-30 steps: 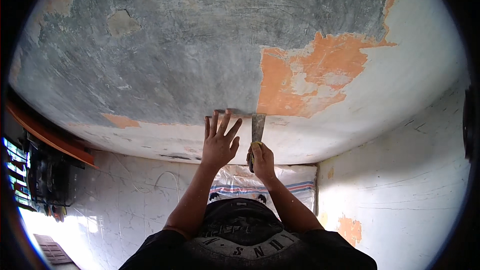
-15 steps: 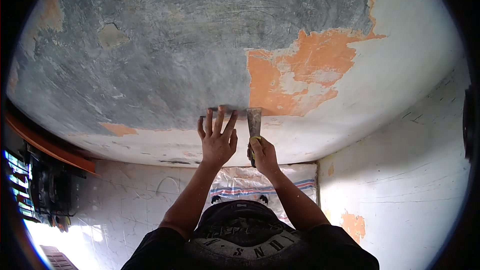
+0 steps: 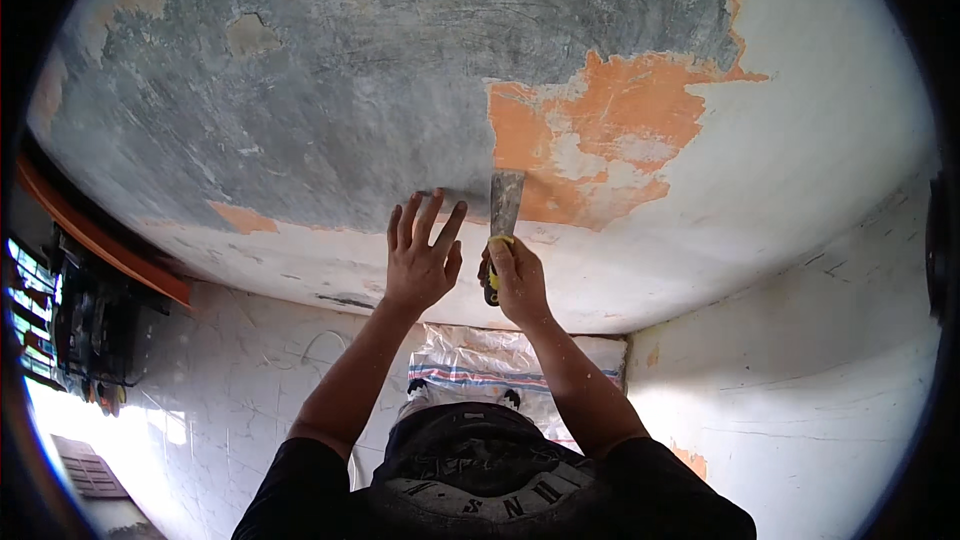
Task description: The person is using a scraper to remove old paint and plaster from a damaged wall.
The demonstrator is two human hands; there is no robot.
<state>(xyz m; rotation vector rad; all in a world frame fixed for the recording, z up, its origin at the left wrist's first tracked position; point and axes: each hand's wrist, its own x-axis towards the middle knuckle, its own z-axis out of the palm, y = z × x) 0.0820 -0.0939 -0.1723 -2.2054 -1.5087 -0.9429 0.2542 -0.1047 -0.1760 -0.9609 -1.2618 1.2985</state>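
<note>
My right hand (image 3: pixel 522 280) grips a scraper (image 3: pixel 507 202) by its black and yellow handle. Its flat, smeared blade points up the wall and overlaps the left edge of an orange patch (image 3: pixel 628 105). Left of the scraper, my left hand (image 3: pixel 416 265) is raised with fingers spread and holds nothing. Its fingertips are at the lower edge of a large grey bare area (image 3: pixel 340 120); whether they press on the surface I cannot tell. Below both hands runs a band of whitish coating (image 3: pixel 560 285).
A plastic sheet with blue and red stripes (image 3: pixel 460 376) lies below, around my feet. To the right stands a pale, scratched wall (image 3: pixel 790 360). An orange-brown ledge (image 3: pixel 105 240) and dark hanging items (image 3: pixel 95 325) are at the left, beside a bright window (image 3: pixel 30 315).
The scraper blade has moved up the wall along the orange patch's left edge, with my right hand following. My left hand has shifted slightly left and up, and the view has tilted a little.
</note>
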